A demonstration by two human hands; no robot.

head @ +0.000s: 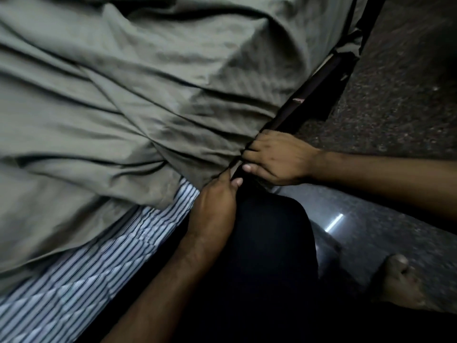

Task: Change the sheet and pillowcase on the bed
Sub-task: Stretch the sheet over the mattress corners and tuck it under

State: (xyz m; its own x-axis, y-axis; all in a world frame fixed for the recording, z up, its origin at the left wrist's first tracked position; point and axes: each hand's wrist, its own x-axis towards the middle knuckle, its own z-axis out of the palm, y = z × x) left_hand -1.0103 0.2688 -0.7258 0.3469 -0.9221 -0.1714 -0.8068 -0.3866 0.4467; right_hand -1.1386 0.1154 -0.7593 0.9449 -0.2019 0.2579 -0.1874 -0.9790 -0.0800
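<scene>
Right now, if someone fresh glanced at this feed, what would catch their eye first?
Probably the rumpled grey-green sheet that fills most of the view, bunched into deep folds. Next, the left hand and right hand close together at the sheet's edge by the dark bed frame, both gripping the cloth. Below the sheet, a strip of striped mattress lies bare at lower left.

I see a grey-green sheet point(123, 100) spread rumpled over the bed, deep folds running toward its edge at the bedside, with the blue-striped mattress point(81, 273) uncovered along the near side.
</scene>
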